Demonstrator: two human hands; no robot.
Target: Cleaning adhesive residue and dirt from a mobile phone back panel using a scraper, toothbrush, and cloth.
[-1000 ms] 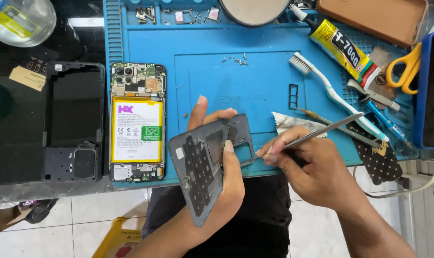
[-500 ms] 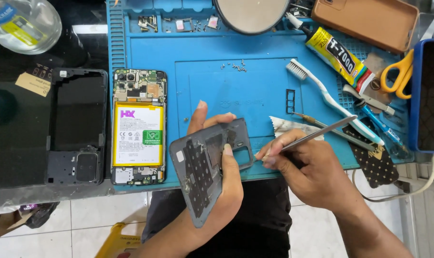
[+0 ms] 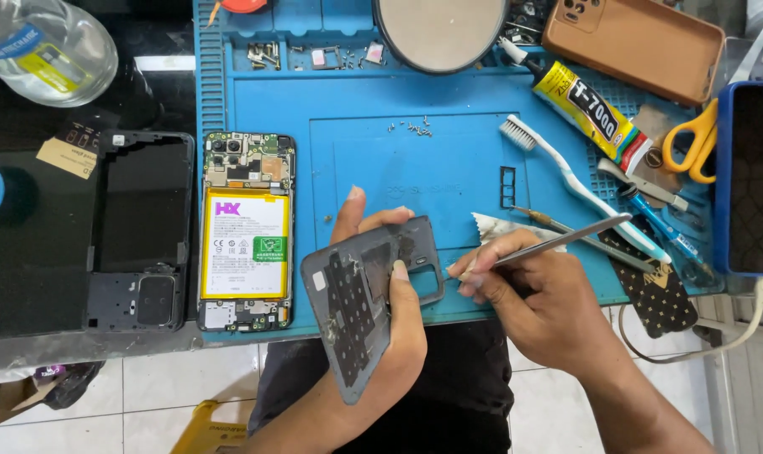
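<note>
Gripping a grey phone back cover by its edges, the left hand holds it tilted over the near edge of the blue work mat on the counter, inner face (with a dark perforated sheet) turned up. Metal tweezers are pinched between the fingers of the right hand, and their tip appears to touch the cover's camera opening, though contact cannot be confirmed. An opened phone with its battery exposed is laid on the mat to the left, just beside a black frame.

The person is wearing dark black trousers on the legs. Both arms are showing bare, with no sleeves. The left hand and right hand are wearing no gloves or rings.
</note>
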